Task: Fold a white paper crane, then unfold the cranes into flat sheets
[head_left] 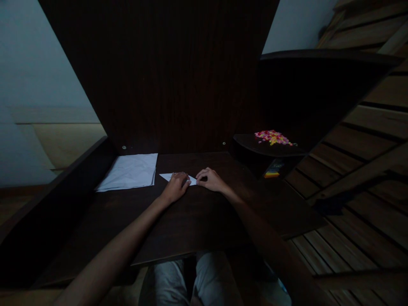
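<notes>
A small piece of white paper (165,176), folded to a pointed shape, lies on the dark wooden desk. My left hand (177,185) rests over its middle and presses it down, fingers lying flat and thumb apart. At the paper's right tip, the thumb and fingertips of my right hand (210,179) are closed in a pinch. Much of the paper is covered by my left hand. To the left lies a stack of white paper sheets (130,171), apart from both hands.
A corner shelf (248,143) at the right holds a heap of small pink, red and yellow pieces (274,137). Below it sits a small dark and yellow item (273,169). The desk's back panel (172,85) rises behind; a raised side board (57,182) bounds the left.
</notes>
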### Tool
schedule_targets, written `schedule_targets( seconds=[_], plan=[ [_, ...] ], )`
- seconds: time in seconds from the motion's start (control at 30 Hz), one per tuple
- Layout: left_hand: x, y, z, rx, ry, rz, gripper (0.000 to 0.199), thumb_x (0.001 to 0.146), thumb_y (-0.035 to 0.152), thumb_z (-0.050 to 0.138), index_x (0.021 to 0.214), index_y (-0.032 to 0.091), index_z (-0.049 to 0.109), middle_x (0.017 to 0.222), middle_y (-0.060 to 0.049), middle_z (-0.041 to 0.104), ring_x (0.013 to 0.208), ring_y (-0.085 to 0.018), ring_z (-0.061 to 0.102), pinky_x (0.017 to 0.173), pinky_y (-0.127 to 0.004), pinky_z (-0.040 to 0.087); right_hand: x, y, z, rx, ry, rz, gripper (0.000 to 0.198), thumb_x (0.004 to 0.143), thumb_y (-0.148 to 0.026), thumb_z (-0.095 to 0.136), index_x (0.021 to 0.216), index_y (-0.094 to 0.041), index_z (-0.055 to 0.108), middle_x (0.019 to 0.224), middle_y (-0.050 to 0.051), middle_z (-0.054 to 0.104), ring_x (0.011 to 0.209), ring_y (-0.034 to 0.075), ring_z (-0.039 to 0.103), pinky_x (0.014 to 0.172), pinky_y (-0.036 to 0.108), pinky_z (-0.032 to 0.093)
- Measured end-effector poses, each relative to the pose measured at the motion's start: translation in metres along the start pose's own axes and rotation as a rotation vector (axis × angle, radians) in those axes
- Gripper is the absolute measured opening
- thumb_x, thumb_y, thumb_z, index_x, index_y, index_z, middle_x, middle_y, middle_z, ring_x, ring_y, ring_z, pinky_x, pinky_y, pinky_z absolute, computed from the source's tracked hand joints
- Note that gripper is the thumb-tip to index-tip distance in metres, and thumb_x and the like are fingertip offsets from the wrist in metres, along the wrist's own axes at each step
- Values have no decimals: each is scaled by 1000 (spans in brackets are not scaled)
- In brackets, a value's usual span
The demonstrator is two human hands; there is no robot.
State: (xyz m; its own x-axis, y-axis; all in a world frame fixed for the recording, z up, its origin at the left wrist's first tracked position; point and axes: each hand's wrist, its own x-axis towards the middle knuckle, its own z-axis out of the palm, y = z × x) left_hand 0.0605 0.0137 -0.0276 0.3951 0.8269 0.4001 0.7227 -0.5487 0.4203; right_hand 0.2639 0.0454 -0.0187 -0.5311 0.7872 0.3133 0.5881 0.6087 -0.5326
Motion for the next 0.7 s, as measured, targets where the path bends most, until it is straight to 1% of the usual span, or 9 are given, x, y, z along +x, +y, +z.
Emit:
schedule_targets(
  seconds=[0.17,0.37,0.7],
  plan=[
    [3,1,1,32,-23,-31,13,90,21,45,87,19,57,98,-10,66,99,-26,59,95,-45,40,2,0,3,6,35,17,5,74,-14,70,73,-19,72,88,4,71,87,17,61,85,33,41],
    [4,4,-1,96,-63,-12,15,90,15,41,85,19,56,94,-10,65,95,-26,57,89,-42,41,2,-2,6,1,24,28,6,75,-12,69,73,-18,70,85,3,70,85,17,60,85,32,41],
    [6,11,-3,171,-127,-72,17,91,16,38,89,18,55,96,-10,65,97,-28,54,93,-47,37,3,-3,6,23,8,40,9,75,-9,66,73,-17,69,82,3,69,82,16,58,79,28,41]
  ],
)
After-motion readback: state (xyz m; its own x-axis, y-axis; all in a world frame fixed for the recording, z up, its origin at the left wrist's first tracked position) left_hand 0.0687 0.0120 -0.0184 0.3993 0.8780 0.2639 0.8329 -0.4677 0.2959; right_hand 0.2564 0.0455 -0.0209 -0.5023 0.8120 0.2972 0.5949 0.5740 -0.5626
